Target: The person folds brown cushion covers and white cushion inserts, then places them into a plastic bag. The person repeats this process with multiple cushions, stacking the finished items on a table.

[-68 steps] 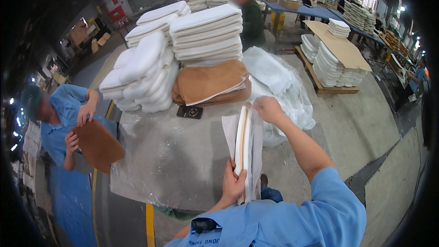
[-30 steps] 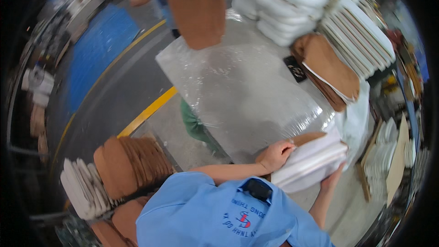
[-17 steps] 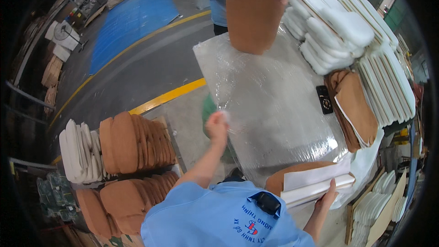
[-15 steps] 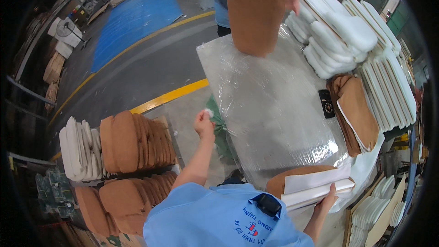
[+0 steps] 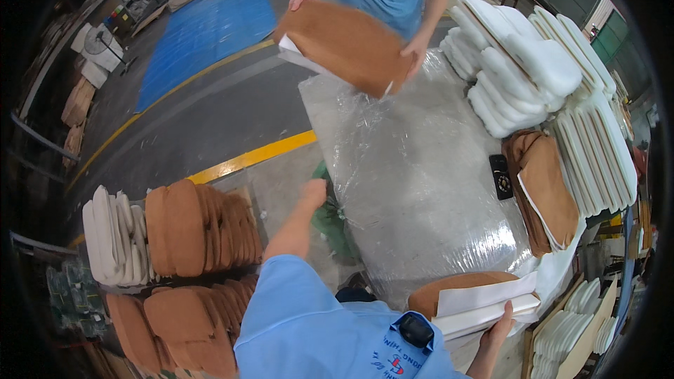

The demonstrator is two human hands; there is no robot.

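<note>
My right hand [image 5: 497,328] grips a brown cushion cover [image 5: 449,288] at the near edge of the plastic-covered table [image 5: 421,189]. White lining [image 5: 491,295] is folded out along the cover's open side, under my fingers. My left hand [image 5: 316,191] is stretched out beside the table's left edge, at a green bag [image 5: 330,224] hanging there. It is blurred and its fingers are mostly hidden, so I cannot tell whether it holds anything. Across the table, a co-worker holds another brown cushion cover [image 5: 344,42] in both hands, its white lining showing along the lower edge.
White padded cushion pieces [image 5: 519,63] are piled at the far right. Folded brown covers [image 5: 547,182] and a black phone [image 5: 500,176] lie along the right side. Stacks of brown cushions [image 5: 189,228] and white ones [image 5: 112,235] stand on the left. A fan [image 5: 102,45] stands at the far left.
My left hand, which pinched a white tuft, has moved down to the green bag; the tuft no longer shows. The co-worker has lifted and tilted the brown cover. My right hand keeps its grip.
</note>
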